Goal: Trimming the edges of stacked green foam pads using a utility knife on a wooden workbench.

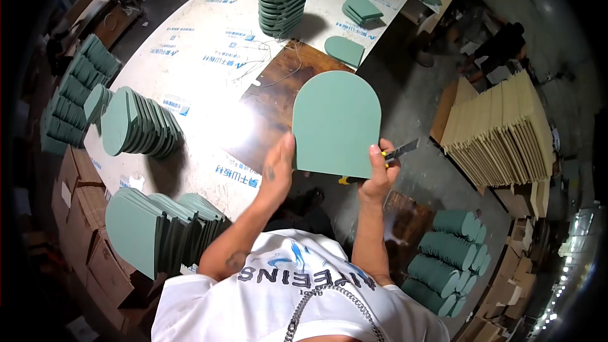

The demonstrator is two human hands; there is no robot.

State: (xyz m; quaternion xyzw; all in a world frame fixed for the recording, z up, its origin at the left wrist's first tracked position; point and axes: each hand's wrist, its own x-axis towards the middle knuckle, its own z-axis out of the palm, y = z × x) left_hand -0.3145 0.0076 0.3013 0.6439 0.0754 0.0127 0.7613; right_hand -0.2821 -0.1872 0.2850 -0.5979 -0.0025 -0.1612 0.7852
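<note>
Held up before me is a green arched panel (337,120), rounded at the top and straight at the bottom, its flat face toward me. My left hand (278,168) grips the panel's lower left edge, with its fingertips partly out of sight. My right hand (377,177) pinches the lower right corner, thumb on the front. That hand also holds a utility knife (403,149) with yellow parts, its dark end sticking out to the right. The right fingers behind the panel are partly hidden.
The white table (202,82) has a brown wooden board (297,69) on it. Around stand a tall stack of green panels (282,6), a leaning row (142,123) and a nearer bundle (136,228). Pale boards (503,136) and green bundles (443,259) are at right.
</note>
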